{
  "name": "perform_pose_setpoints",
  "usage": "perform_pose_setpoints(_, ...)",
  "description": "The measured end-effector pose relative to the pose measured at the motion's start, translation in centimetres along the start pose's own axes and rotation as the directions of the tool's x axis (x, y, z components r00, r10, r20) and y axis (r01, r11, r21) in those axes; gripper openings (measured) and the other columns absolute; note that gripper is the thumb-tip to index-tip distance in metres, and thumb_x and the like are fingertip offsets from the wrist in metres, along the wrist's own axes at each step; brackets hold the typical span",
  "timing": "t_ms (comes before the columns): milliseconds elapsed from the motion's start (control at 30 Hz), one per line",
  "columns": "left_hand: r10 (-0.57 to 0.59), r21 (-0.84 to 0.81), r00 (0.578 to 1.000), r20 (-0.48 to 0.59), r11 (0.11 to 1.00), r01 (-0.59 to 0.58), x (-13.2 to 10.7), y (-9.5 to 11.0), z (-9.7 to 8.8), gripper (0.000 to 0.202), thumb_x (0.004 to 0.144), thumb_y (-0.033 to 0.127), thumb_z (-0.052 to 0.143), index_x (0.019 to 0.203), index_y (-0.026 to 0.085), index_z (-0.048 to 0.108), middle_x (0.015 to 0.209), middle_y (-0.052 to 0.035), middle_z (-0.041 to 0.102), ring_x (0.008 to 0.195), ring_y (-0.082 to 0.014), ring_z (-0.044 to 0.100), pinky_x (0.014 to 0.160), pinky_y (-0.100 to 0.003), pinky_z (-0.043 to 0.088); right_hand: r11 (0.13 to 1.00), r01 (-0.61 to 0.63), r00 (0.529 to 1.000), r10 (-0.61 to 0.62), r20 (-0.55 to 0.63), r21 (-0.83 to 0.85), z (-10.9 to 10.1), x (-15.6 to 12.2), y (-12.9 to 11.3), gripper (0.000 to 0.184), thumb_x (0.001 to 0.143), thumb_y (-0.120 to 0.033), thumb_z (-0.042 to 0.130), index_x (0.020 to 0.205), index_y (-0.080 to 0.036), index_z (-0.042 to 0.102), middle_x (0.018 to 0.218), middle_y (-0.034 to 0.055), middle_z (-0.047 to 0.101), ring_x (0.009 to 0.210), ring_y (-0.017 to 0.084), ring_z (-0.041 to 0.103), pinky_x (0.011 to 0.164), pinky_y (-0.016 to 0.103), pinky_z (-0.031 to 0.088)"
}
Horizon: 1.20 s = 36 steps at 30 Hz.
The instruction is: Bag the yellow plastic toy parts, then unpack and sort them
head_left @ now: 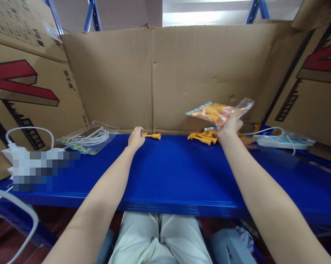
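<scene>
Visibly crinkled plastic bag (213, 112), in right hand (231, 127)

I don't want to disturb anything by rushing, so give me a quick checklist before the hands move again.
1. Right hand has hold of the clear bag: ok, it is held up off the blue shelf.
2. Orange pieces inside that bag: ok, several show through the plastic.
3. Bag's mouth closed: cannot tell.
4. Left hand grips the single orange piece: cannot tell, the fingers hide one end.
5. Area below the held bag clear: not ok, loose orange pieces lie there.
6. Cable bag apart from the left hand: ok, there is a gap between them.
</scene>
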<state>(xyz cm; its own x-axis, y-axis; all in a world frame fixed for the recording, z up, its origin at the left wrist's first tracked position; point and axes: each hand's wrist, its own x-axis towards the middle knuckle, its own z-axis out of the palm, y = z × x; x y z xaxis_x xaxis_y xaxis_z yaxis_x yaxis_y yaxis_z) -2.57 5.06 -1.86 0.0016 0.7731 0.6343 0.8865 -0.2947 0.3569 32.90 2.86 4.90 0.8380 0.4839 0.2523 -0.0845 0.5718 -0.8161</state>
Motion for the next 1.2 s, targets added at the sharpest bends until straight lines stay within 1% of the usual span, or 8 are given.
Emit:
perform_pose_setpoints(100, 0.027, -0.005, 0.999, 0.028, 1.0, -0.027, 0.0, 0.3, 0.1, 0.022, 0.084, 0.013, 0.045, 0.101, 0.021, 0.056, 0.112, -0.0078, 0.06, 0.092, -0.0188, 0.062, 0.081, -0.031, 0.046, 0.979, 0.041, 0.968, -0.089, -0.237, -0.201, -2.2, 1.6, -0.2, 0.032, 0.086, -0.016, 0.048, 0.116, -0.011, 0.038, 0.12, 0.0148, 0.054, 0.105, 0.013, 0.059, 0.089, 0.021, 0.046)
perform_pose_setpoints(367, 0.064, -0.02, 0.995, 0.071, 0.998, -0.062, -0.1, 0.4, 0.1, 0.023, 0.084, 0.012, 0.046, 0.103, 0.02, 0.055, 0.115, -0.009, 0.059, 0.093, -0.0191, 0.062, 0.084, -0.032, 0.047, 0.729, -0.156, 0.932, -0.114, -0.343, -0.667, -6.2, 2.6, 2.7, 0.058, 0.086, -0.015, 0.045, 0.141, -0.01, 0.028, 0.143, 0.0268, 0.037, 0.137, 0.026, 0.033, 0.113, 0.043, 0.017)
perform_pose_setpoints(500, 0.076, -0.022, 0.993, 0.086, 0.997, -0.074, 0.0, 0.4, 0.2, 0.023, 0.084, 0.012, 0.046, 0.103, 0.02, 0.056, 0.115, -0.0089, 0.059, 0.094, -0.0185, 0.062, 0.086, -0.031, 0.047, 0.551, 0.001, 0.944, -0.276, -0.181, -0.835, -6.3, 1.7, 2.6, 0.078, 0.075, -0.011, 0.058, 0.146, -0.013, 0.026, 0.152, 0.0235, 0.021, 0.141, 0.03, 0.021, 0.113, 0.05, 0.013)
perform_pose_setpoints(600, 0.078, -0.007, 0.991, 0.107, 0.997, -0.078, 0.0, 0.4, 0.3, 0.025, 0.084, 0.012, 0.045, 0.105, 0.02, 0.056, 0.116, -0.0092, 0.058, 0.096, -0.0187, 0.062, 0.087, -0.031, 0.047, 0.4, 0.141, 0.963, -0.266, 0.033, -0.906, -6.6, 1.6, 2.6, 0.068, 0.068, -0.011, 0.062, 0.135, -0.014, 0.047, 0.151, 0.0196, 0.029, 0.142, 0.031, 0.014, 0.112, 0.054, 0.004)
perform_pose_setpoints(800, 0.045, 0.078, 0.974, 0.222, 0.995, -0.063, 0.0, -0.2, 1.1, 0.032, 0.083, 0.014, 0.048, 0.114, 0.018, 0.056, 0.123, -0.0099, 0.058, 0.114, -0.0215, 0.056, 0.096, -0.032, 0.045, 0.39, 0.178, 0.96, -0.271, 0.072, -0.904, -6.7, 2.5, 3.4, 0.041, 0.086, -0.022, 0.036, 0.116, -0.01, 0.061, 0.133, 0.0239, 0.049, 0.131, 0.037, 0.03, 0.101, 0.069, 0.01)
perform_pose_setpoints(1000, -0.039, 0.121, 0.915, 0.402, 0.993, -0.011, 0.2, -0.7, 2.2, 0.047, 0.089, 0.023, 0.044, 0.135, 0.013, 0.044, 0.142, -0.013, 0.046, 0.132, -0.0212, 0.042, 0.108, -0.03, 0.033, 0.138, 0.644, 0.688, -0.535, 0.491, -0.752, -4.8, 0.8, 2.1, 0.039, 0.087, -0.023, 0.033, 0.115, -0.013, 0.059, 0.131, 0.0181, 0.05, 0.126, 0.032, 0.036, 0.1, 0.064, 0.02)
perform_pose_setpoints(1100, -0.07, 0.168, 0.889, 0.453, 0.986, -0.008, 0.4, -0.3, 2.4, 0.053, 0.09, 0.027, 0.04, 0.141, 0.013, 0.036, 0.149, -0.0127, 0.037, 0.136, -0.0222, 0.037, 0.109, -0.032, 0.033, 0.001, 0.812, 0.535, -0.399, 0.744, -0.583, -3.4, -0.8, 2.0, 0.036, 0.089, -0.02, 0.032, 0.11, -0.012, 0.06, 0.117, 0.0173, 0.058, 0.112, 0.028, 0.048, 0.097, 0.049, 0.032)
perform_pose_setpoints(1200, -0.111, 0.253, 0.868, 0.484, 0.967, -0.017, 0.6, 0.6, 2.3, 0.056, 0.09, 0.03, 0.038, 0.144, 0.018, 0.032, 0.155, -0.0107, 0.026, 0.136, -0.0272, 0.036, 0.107, -0.041, 0.036, -0.085, 0.852, 0.501, -0.152, 0.852, -0.516, -2.7, -2.3, 3.2, 0.035, 0.088, -0.015, 0.032, 0.108, -0.008, 0.06, 0.108, 0.0188, 0.06, 0.099, 0.027, 0.055, 0.087, 0.038, 0.04)
